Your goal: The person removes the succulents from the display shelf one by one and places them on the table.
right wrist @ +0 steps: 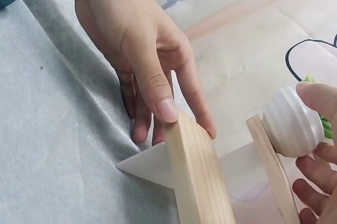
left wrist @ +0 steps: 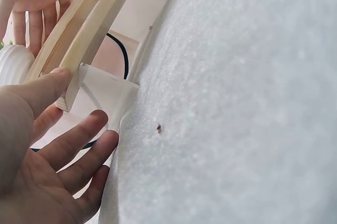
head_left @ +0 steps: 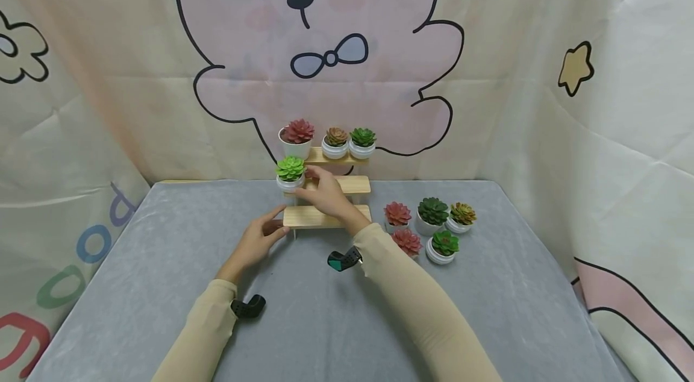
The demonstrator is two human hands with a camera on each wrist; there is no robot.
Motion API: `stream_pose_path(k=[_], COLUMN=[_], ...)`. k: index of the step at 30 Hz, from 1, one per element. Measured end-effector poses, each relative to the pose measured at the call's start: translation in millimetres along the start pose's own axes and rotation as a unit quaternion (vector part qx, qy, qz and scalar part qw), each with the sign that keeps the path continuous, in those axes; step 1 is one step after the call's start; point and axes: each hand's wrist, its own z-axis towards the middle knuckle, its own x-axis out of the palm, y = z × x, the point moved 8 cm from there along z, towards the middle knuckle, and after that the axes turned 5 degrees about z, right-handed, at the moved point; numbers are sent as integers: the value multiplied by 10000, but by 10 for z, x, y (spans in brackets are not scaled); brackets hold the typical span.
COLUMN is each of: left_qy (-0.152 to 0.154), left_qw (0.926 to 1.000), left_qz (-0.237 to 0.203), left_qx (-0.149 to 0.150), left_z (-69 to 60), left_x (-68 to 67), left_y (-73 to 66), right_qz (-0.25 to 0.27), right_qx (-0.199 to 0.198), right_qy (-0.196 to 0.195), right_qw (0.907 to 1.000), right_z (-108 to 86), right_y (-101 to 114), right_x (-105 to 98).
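Note:
A three-tier wooden plant stand (head_left: 328,217) stands at the back of the table. My left hand (head_left: 261,236) pinches the left end of its lowest board, thumb on the front edge and index finger across the end, other fingers spread behind. My right hand (head_left: 328,194) holds a bright green potted succulent (head_left: 290,170) at the left end of the middle board. In the right wrist view its ribbed white pot (right wrist: 292,121) touches that board, with my thumb and fingers around it. In the left wrist view the pot (left wrist: 15,65) is partly cut off.
On the top board stand a red succulent (head_left: 297,132), a brownish one (head_left: 335,138) and a green one (head_left: 362,138). Several more potted succulents, among them a dark green one (head_left: 432,213), are grouped on the grey cloth (head_left: 325,322) right of the stand. A printed curtain hangs behind.

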Motion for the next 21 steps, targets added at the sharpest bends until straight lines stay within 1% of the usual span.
stream_pose_path(k=[5, 11, 16, 21], left_qy=[-10, -47, -51, -58], left_qw=[10000, 9998, 9999, 9999], left_qz=[35, 103, 60, -39], left_qx=[18, 145, 131, 110], left_z=[-9, -6, 0, -13], left_x=[-14, -17, -15, -22], left_y=[7, 4, 1, -8], right_qz=[-97, -323, -303, -190], right_qx=[-9, 195, 363, 287], right_qy=[-126, -227, -210, -138], right_qw=[9999, 9990, 9987, 9993], right_z=[40, 85, 93, 95], right_y=[13, -3, -10, -6], right_x=[39, 60, 62, 80])
